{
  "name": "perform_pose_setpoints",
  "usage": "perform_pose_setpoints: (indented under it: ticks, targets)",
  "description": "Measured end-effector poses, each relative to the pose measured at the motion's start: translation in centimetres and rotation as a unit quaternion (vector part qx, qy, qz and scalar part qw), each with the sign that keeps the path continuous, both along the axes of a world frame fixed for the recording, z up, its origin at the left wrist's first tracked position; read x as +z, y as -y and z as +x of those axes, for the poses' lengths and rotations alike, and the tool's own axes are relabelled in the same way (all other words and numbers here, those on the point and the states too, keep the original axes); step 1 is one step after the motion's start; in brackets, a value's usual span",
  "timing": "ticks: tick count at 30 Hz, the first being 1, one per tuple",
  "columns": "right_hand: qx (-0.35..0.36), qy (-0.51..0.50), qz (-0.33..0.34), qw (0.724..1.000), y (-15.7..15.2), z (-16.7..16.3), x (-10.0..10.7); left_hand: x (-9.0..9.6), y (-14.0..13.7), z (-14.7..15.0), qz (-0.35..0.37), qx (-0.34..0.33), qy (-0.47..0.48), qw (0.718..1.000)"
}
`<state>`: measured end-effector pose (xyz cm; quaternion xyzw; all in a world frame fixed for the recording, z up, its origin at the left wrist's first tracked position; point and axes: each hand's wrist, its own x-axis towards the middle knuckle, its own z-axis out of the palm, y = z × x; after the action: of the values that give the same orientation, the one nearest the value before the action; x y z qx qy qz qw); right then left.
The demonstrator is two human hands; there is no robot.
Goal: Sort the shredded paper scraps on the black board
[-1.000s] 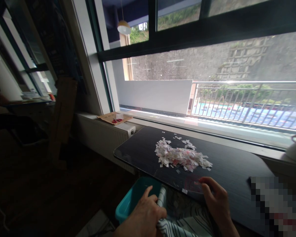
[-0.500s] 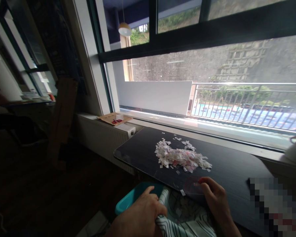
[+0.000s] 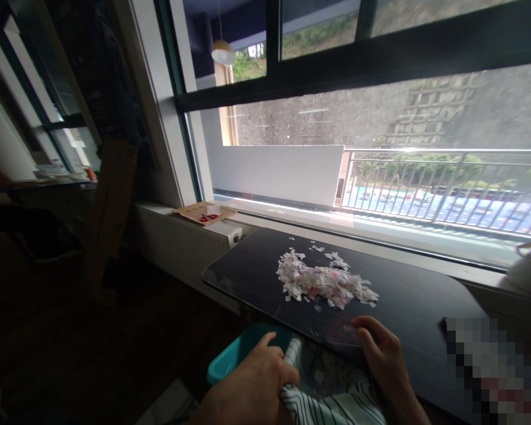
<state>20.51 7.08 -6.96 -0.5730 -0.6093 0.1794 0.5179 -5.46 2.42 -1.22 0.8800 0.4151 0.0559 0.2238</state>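
A heap of small white and pinkish paper scraps (image 3: pixel 323 282) lies on the dark table (image 3: pixel 407 295). At the table's near edge my right hand (image 3: pixel 383 348) pinches a clear, pinkish curved plate that looks like a protractor (image 3: pixel 340 330), held close to the tabletop. Below the edge, striped cloth (image 3: pixel 331 408) hangs in folds, with paper scraps (image 3: pixel 323 372) in its hollow. My left hand (image 3: pixel 261 378) is closed on the cloth's left edge, its index finger stretched out over a teal tub (image 3: pixel 230 354). The hand hides part of the tub.
Red-handled scissors (image 3: pixel 209 218) rest on brown paper (image 3: pixel 188 211) on the sill at left, above a radiator (image 3: pixel 190 245). A long cardboard piece (image 3: pixel 110 218) leans farther left. The window sill (image 3: pixel 380 251) borders the table's far side.
The paper scrap at the table's near edge is no longer there. My right hand has shifted slightly left and up with the clear plate. My left hand holds still on the cloth.
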Motion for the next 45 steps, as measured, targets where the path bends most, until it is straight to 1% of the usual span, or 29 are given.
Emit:
perform_pose_setpoints:
  ticks: [3,5,8,9,11,13,15,17,20,25,28,30,33,35,37,41,43,45]
  targets:
    - [0.021,0.016,-0.009,1.000,0.0,0.2,-0.1,0.2,0.0,0.1,0.011,0.000,-0.014,1.000]
    - [0.015,0.009,-0.005,1.000,-0.1,0.3,-0.1,-0.1,0.0,0.4,0.025,-0.005,-0.031,0.999]
    - [-0.019,-0.017,0.008,1.000,-0.4,0.2,-0.3,-1.5,-0.1,1.4,0.074,-0.045,-0.068,0.994]
    - [-0.022,-0.018,0.015,0.999,-0.5,0.1,-0.3,-2.1,-0.2,1.9,0.108,-0.063,-0.082,0.989]
    - [-0.008,-0.001,0.031,0.999,-0.8,-0.1,-0.5,-3.4,-0.2,2.7,0.142,-0.113,-0.096,0.979]
    - [0.006,0.029,0.047,0.998,-1.0,-0.2,-0.9,-4.3,-0.2,3.4,0.169,-0.145,-0.108,0.969]
    - [0.013,0.060,0.054,0.997,-1.2,-0.3,-1.2,-4.6,-0.1,3.9,0.195,-0.161,-0.121,0.960]
    - [0.027,0.085,0.055,0.994,-1.3,-0.2,-1.4,-4.5,-0.1,4.1,0.210,-0.164,-0.130,0.955]
    - [0.063,0.101,0.058,0.991,-1.4,-0.3,-1.4,-4.1,0.0,4.3,0.213,-0.162,-0.135,0.954]
    - [0.070,0.103,0.058,0.991,-1.2,-0.5,-0.9,-3.8,0.0,4.4,0.215,-0.168,-0.134,0.953]
    - [0.131,0.110,0.041,0.984,-1.0,-0.8,-0.7,-3.9,-0.1,4.5,0.222,-0.159,-0.131,0.953]
    - [0.156,0.108,0.040,0.981,-1.0,-0.9,-0.6,-3.9,-0.2,4.5,0.224,-0.154,-0.131,0.953]
    - [0.139,0.100,0.046,0.984,-1.2,-0.9,-0.5,-3.8,-0.4,4.5,0.217,-0.153,-0.127,0.956]
    - [0.123,0.104,0.040,0.986,-1.4,-1.0,-0.4,-3.6,-0.5,4.5,0.210,-0.155,-0.129,0.957]
    - [0.124,0.110,0.030,0.986,-1.6,-1.2,-0.2,-3.4,-0.5,4.4,0.203,-0.154,-0.134,0.958]
    - [0.167,0.107,0.020,0.980,-1.7,-1.7,-0.2,-3.3,-0.5,4.3,0.205,-0.145,-0.135,0.958]
    - [0.199,0.109,0.012,0.974,-1.6,-1.7,-0.3,-3.5,-0.5,4.3,0.204,-0.148,-0.134,0.958]
    - [0.216,0.107,0.010,0.970,-1.6,-1.6,-0.5,-3.7,-0.5,4.4,0.200,-0.149,-0.134,0.959]
